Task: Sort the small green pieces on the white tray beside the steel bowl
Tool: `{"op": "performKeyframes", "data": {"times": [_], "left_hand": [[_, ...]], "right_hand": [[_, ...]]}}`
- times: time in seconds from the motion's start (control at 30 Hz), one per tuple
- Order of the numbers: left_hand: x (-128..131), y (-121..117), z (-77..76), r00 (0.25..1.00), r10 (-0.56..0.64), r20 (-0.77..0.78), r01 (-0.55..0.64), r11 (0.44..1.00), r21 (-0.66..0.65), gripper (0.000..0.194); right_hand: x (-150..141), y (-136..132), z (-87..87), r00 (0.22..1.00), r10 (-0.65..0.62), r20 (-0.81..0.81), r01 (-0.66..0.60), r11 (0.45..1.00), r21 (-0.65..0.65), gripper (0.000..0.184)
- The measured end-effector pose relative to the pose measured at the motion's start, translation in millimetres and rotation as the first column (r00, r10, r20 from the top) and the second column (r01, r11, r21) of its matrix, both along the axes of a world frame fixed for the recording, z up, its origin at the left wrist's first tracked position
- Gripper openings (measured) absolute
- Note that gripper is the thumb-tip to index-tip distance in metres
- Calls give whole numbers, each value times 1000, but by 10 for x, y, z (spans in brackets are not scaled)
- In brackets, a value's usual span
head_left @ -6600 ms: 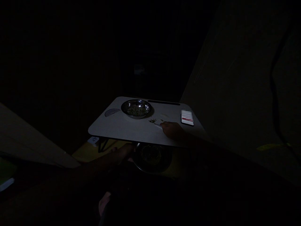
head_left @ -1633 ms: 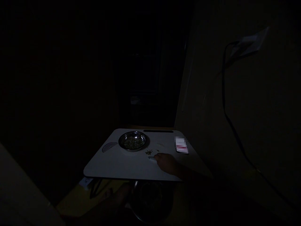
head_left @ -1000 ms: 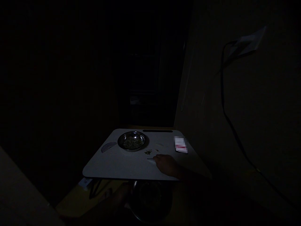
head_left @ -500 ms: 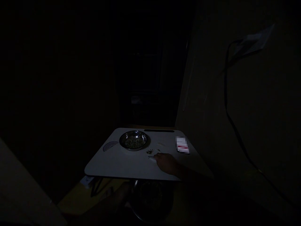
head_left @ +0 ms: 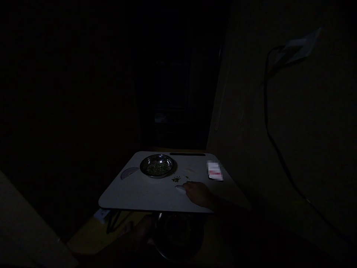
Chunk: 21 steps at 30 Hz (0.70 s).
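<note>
The room is very dark. On the white table, my right hand [head_left: 198,193] is closed around a small pale, flat-looking object [head_left: 180,187] whose kind I cannot make out. Just beyond its tip lies a little heap of small greenish bits [head_left: 176,179], like seeds or lentils. A steel bowl [head_left: 170,169] with more of these bits inside stands to the left of the heap. Below the table's near edge, my left hand [head_left: 145,226] is at the rim of a larger metal bowl [head_left: 195,243]. Deep shadow covers those fingers and the bowl's contents.
A phone-like slab [head_left: 215,171] with a blurred bright face lies at the table's [head_left: 134,197] right side. A dark slot [head_left: 187,154] runs along its far edge. A black cable [head_left: 267,108] hangs down the right wall from a socket [head_left: 297,48].
The view has shifted slightly, moving everything a little to the left. My right hand stays nearly in place with the pale object, and my left hand remains at the lower bowl.
</note>
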State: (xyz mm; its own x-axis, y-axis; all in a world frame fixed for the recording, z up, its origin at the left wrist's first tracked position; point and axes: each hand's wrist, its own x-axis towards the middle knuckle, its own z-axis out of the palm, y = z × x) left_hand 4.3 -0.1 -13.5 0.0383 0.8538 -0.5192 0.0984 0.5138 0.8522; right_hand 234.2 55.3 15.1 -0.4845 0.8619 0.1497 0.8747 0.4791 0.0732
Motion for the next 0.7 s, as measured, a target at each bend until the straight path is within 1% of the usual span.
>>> {"op": "performKeyframes", "data": {"times": [0.2,0.3,0.43,0.5,0.57,0.63,0.7], "left_hand": [[-31,-23,-39,998,46,-42,-48,998,-39,30],[-52,-27,-55,995,78,-63,-81,995,-54,23],[-69,-36,-53,996,72,-59,-75,995,-61,14],[-84,-59,-49,996,73,-56,-76,995,-65,16],[-99,-85,-44,995,81,-51,-84,995,-59,24],[-97,-95,-34,996,79,-34,-80,996,-40,30],[-73,-84,-15,998,70,-9,-70,997,-14,32]], "right_hand": [[3,10,8,1000,15,-17,-15,1000,-3,26],[-31,32,-2,1000,1,-12,-1,1000,-9,27],[-94,41,7,1000,2,-4,-3,1000,-27,28],[-123,19,25,1000,14,-2,-14,999,-35,28],[-146,-24,48,999,42,-1,-42,998,-42,28],[-161,-85,71,997,77,-4,-77,996,-46,29],[-168,-158,89,994,110,-11,-110,993,-52,30]]}}
